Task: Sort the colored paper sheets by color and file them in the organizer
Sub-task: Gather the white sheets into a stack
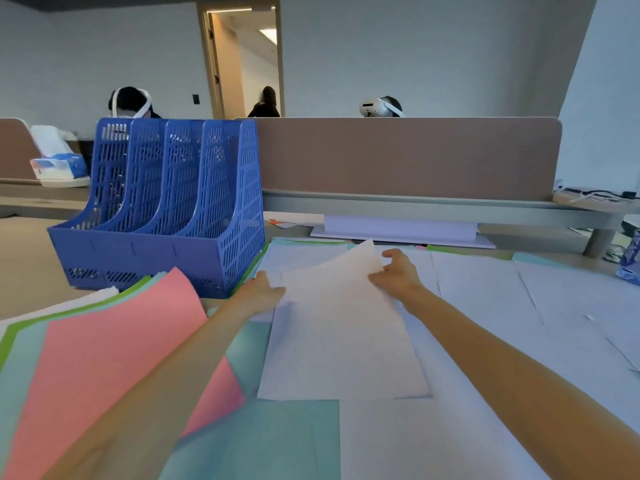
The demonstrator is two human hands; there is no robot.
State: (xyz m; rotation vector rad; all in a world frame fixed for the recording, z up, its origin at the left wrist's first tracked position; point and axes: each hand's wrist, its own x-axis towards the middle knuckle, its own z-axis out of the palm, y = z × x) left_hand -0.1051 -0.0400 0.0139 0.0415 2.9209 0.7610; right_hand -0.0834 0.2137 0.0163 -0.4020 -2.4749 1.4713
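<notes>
A white sheet (pixel 341 337) lies in the middle of the desk with its far corner lifted. My right hand (pixel 398 271) pinches its right edge near that raised corner. My left hand (pixel 261 289) holds the sheet's left edge. A blue mesh organizer (pixel 166 202) with several empty slots stands at the back left. A fanned stack with a pink sheet (pixel 104 362) on top, green and teal beneath, lies at the left under my left forearm. More white sheets (pixel 502 306) spread to the right, and teal sheets (pixel 263 438) lie near me.
A brown desk divider (pixel 415 157) runs across the back. A white stand (pixel 401 233) sits under it. A tissue box (pixel 57 166) is at far left, a blue patterned container (pixel 631 258) at the right edge. Seated people wearing headsets are behind the divider.
</notes>
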